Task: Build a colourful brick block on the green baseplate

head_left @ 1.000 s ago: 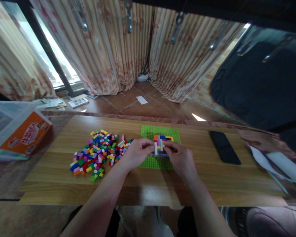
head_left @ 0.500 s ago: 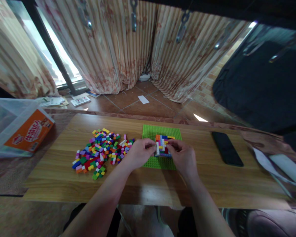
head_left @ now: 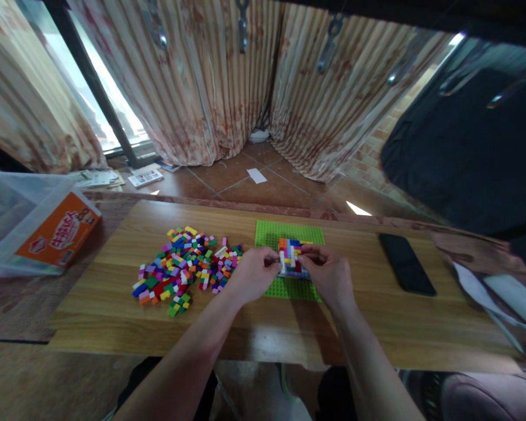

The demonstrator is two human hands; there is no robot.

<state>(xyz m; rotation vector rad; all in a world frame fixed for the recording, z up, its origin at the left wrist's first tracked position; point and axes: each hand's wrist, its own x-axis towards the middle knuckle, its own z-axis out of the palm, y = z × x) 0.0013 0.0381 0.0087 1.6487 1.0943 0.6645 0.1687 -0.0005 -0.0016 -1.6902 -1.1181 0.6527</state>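
Note:
A low, multicoloured build of toy bricks (head_left: 289, 256) sits on a green studded baseplate (head_left: 263, 231). It shows orange, blue, white, yellow, red and lilac bricks. My left hand (head_left: 258, 273) is closed at the build's left side, thumb and index finger pinched against its edge. At the right side, my right hand (head_left: 328, 273) has its fingers closed on the build and covers part of it. Whether a separate small brick sits between these fingertips is hidden. Left of my left hand spreads a pile of loose toy bricks (head_left: 175, 266) in many colours.
Everything rests on a wooden table (head_left: 245, 333). A black phone (head_left: 407, 263) lies on the right. A clear plastic box (head_left: 9, 204) with an orange label stands beyond the left end. Papers (head_left: 477, 292) lie at the far right, and curtains (head_left: 228, 88) hang behind.
The view has shifted slightly, so everything sits a little further right. Both hands stay at the brick build, with only small finger movement.

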